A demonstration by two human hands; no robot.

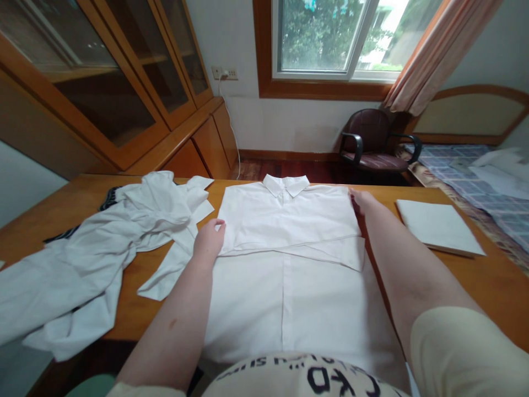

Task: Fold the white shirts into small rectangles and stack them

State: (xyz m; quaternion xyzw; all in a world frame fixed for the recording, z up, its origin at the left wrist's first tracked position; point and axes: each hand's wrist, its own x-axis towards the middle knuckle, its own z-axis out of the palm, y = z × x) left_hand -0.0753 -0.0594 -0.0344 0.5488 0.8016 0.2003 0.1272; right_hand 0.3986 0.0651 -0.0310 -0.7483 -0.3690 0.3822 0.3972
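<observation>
- A heap of white clothes (103, 242) is spread over the left part of the wooden table (491, 281), just beside the left hand (209, 240); one loose flap of it lies near the left forearm.
- A folded white cloth (438, 226) is laid flat on the right part of the table, apart from the right hand (361, 201).
- Nothing is seen lying on the shirt (289, 275) or between the hands.
- Beyond the table a dark chair (372, 146) is seen under the window (326, 38), with a curtain (430, 55) and a bed (467, 165) to the right.
- A cabinet (103, 82) with glass doors stands at the left wall; what is kept behind the glass cannot be made out.
- The shirt is white and lies flat in the middle of the table, right in front of the person, collar at the far edge, button strip running down the centre.
- Both sleeves are folded across the chest, forming a slanted band.
- The left hand is laid on the shirt's left edge at sleeve height, fingers bent and close together; whether cloth is pinched cannot be told.
- The right hand is set at the right shoulder edge, fingers narrow and partly hidden, so a grip cannot be told.
</observation>
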